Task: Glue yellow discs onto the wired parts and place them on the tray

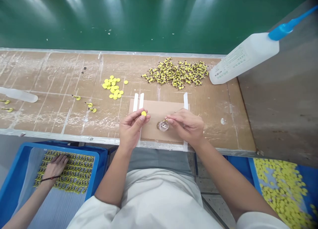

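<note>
My left hand [131, 126] is closed in a pinch on a small yellow disc [143, 113], held just above a brown cardboard pad [159, 111]. My right hand [187, 124] pinches a thin small part with a yellow tip [167, 119] over a little round clear dish [163, 125] that sits on the pad. A loose group of yellow discs [113, 87] lies on the bench beyond my left hand. A heap of yellow parts with dark leads [177, 73] lies further back.
A white squeeze bottle with a blue nozzle [244, 55] leans at the right. A blue bin of yellow discs [283, 186] sits low right. Another person's hand [55, 166] rests on rows of yellow parts in a blue tray [15, 176] at the left.
</note>
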`<state>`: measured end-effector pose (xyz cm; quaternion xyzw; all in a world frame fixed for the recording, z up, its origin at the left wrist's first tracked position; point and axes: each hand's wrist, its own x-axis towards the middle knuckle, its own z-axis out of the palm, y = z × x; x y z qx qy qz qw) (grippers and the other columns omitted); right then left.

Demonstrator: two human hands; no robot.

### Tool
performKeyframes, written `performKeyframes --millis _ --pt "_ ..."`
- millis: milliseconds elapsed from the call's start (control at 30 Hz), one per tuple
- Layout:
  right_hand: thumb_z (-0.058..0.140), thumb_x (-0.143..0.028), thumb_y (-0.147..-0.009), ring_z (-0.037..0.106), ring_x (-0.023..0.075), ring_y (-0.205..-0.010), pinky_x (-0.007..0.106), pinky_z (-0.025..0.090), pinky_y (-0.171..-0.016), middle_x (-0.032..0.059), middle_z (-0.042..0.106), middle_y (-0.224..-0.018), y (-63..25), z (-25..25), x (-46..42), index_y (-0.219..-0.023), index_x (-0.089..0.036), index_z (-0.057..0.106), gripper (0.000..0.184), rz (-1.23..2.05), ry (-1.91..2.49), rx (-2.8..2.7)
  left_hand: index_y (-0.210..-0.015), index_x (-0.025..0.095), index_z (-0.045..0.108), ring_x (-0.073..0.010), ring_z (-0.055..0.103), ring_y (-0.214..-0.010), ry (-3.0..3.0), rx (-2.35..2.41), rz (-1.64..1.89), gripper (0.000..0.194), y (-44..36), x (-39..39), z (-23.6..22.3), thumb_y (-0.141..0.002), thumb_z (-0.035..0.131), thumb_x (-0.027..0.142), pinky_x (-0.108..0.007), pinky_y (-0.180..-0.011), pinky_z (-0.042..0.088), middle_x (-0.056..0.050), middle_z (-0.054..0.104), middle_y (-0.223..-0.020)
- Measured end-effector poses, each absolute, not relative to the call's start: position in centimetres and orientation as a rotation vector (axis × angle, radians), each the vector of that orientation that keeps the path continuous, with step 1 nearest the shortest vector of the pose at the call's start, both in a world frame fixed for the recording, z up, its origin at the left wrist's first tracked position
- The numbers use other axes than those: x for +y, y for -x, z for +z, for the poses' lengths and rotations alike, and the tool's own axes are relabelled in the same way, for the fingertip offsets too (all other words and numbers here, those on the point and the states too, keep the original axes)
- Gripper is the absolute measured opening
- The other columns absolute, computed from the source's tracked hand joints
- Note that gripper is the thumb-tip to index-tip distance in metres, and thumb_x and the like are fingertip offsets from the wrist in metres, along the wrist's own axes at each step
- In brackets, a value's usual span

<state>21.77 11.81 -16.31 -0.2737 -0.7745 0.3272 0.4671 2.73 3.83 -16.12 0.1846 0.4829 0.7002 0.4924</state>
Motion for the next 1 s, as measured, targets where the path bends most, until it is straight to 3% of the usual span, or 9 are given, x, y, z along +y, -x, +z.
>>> performKeyframes --millis 167,767,1000 --pt "0.072 -0.014 -0.085 0.069 0.0185 -0.07 0.037 0.054 -0.069 0.0036 0.078 -0.086 -21.65 -16.1 11.93 -0.101 -0.028 0.076 0.022 0.776 0.619 -1.931 -0.1 0.02 0.079 -0.0148 0.075 -0.082 -0.47 1.137 1.694 0.027 -2.64 3.78 -16.2 -0.074 0.083 0.025 -0.023 -0.08 0.06 -0.008 0.078 -0.099" --pt "0.07 -0.02 -0.087 0.071 0.0176 -0.07 0.036 0.052 -0.067 0.0019 0.078 -0.084 -21.78 -16.25 11.99 -0.097 -0.029 0.075 0.014 0.768 0.627 -1.992 -0.099 0.02 0.079 -0.0183 0.075 -0.081 -0.418 1.169 1.672 0.034 -2.62 3.72 -16.08 -0.068 0.087 0.031 -0.028 -0.08 0.061 -0.009 0.078 -0.1" --pt "0.071 -0.017 -0.086 0.07 0.0163 -0.069 0.035 0.051 -0.068 0.0013 0.078 -0.083 -21.78 -16.29 12.07 -0.101 -0.029 0.075 0.019 0.765 0.595 -1.994 -0.101 0.02 0.079 -0.0159 0.075 -0.082 -0.447 1.14 1.675 0.03 -2.61 3.74 -16.18 -0.072 0.085 0.028 -0.024 -0.079 0.061 -0.008 0.078 -0.101"
